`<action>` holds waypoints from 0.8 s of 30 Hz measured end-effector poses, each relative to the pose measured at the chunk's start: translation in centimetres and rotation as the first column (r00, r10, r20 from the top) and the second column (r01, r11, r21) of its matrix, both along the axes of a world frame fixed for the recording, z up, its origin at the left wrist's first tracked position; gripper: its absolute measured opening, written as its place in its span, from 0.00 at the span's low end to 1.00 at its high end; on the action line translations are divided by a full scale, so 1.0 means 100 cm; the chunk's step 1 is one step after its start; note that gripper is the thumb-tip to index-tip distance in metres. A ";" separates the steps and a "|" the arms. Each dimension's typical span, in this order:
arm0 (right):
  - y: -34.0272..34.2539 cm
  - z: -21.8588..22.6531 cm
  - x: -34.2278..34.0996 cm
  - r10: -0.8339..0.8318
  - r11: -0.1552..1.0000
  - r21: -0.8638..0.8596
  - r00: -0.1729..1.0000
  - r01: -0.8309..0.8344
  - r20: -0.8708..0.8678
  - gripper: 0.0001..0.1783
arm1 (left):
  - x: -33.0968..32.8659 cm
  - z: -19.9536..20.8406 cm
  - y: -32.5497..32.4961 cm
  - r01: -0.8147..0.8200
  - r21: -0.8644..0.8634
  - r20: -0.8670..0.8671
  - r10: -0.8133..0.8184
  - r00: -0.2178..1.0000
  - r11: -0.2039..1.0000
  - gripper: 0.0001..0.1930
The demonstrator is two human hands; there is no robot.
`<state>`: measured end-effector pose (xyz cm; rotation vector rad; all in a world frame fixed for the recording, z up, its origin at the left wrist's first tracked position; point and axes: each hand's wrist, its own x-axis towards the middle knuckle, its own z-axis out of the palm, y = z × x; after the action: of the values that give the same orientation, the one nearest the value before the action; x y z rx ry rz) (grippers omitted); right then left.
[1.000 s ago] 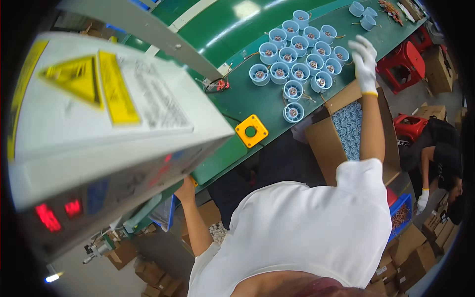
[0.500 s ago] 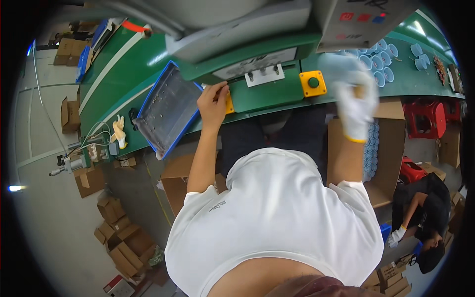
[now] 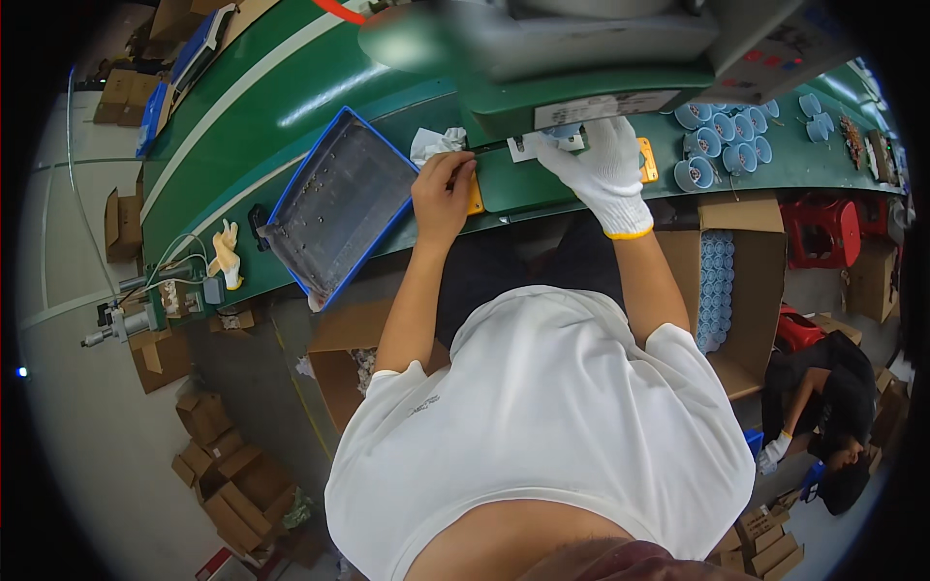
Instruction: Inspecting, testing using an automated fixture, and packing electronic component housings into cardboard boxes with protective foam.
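My right hand (image 3: 598, 179), in a white knit glove with a yellow cuff, is under the green press head (image 3: 581, 108). Its fingers are closed on a light-blue cup (image 3: 562, 130), mostly hidden by the glove and press, at the white fixture block (image 3: 523, 148). My bare left hand (image 3: 443, 198) is left of the fixture, fingers pinched on a thin dark rod-like piece (image 3: 492, 147) that points toward the block. Beside that hand sits a yellow button box (image 3: 475, 197), partly covered. Another yellow button box (image 3: 647, 160) shows right of the glove.
Several light-blue cups (image 3: 702, 143) stand on the green bench at the right. A blue-rimmed tray (image 3: 339, 198) with small bits lies left, near crumpled white paper (image 3: 438, 144) and a spare glove (image 3: 226, 254). Below are an open carton (image 3: 741, 290) of cups and a crouching person (image 3: 823, 397).
My right hand has swung left from the cups to the fixture under the press, bringing a light-blue cup. The view has shifted slightly; my left hand stays beside the fixture.
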<state>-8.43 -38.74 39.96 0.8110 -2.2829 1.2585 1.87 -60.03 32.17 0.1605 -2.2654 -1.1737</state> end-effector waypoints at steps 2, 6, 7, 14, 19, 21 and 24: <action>-0.002 0.004 0.001 0.004 0.999 0.047 1.000 -0.004 -0.003 0.22 | 0.001 -0.001 -0.002 0.000 0.002 -0.015 0.000 1.000 1.000 0.06; -0.011 0.038 0.002 -0.038 0.965 0.261 0.983 -0.010 0.179 0.25 | 0.003 0.000 -0.004 0.012 -0.010 -0.036 -0.012 0.999 1.000 0.05; -0.012 0.045 0.004 -0.079 0.943 0.333 0.967 -0.007 0.242 0.27 | 0.004 -0.001 -0.003 0.002 -0.008 -0.032 -0.002 0.999 1.000 0.05; -0.003 0.046 0.007 -0.172 0.787 0.617 0.954 -0.016 0.245 0.29 | 0.022 -0.014 -0.002 -0.024 -0.155 -0.099 0.009 0.995 0.988 0.05; 0.079 -0.043 0.001 -0.069 0.997 0.016 0.954 0.076 -0.291 0.15 | 0.048 -0.026 -0.008 -0.113 -0.353 -0.193 0.046 0.980 0.929 0.08; 0.092 -0.069 0.002 -0.015 0.994 0.106 0.969 0.042 -0.246 0.14 | 0.049 -0.020 -0.006 -0.136 -0.416 -0.181 0.065 0.981 0.899 0.08; 0.091 -0.076 0.002 -0.024 0.969 0.214 0.914 0.121 -0.405 0.13 | 0.047 -0.014 -0.008 -0.152 -0.492 -0.165 0.080 0.983 0.857 0.08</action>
<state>-8.27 -29.65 32.32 0.9543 -2.1192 0.7116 6.62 -60.83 30.75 0.0083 -2.3166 -0.4813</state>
